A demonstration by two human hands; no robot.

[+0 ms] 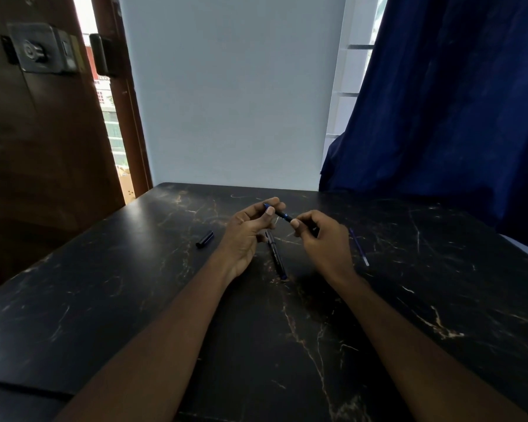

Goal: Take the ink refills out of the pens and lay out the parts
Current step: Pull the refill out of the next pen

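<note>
Above the black marble table [134,284] both my hands hold one dark blue pen [281,214]. My left hand [250,233] grips its far end between thumb and fingers, and my right hand [320,239] pinches its near tip. Under my hands a second black pen [276,255] lies on the table, pointing toward me. A black pen cap [204,239] rests to the left of my left hand. A thin blue ink refill [359,247] lies to the right of my right hand.
A white wall stands behind the table. A dark blue curtain [445,117] hangs at the right, reaching down past the table's far right edge. A brown wooden door [43,132] with a latch is at the left.
</note>
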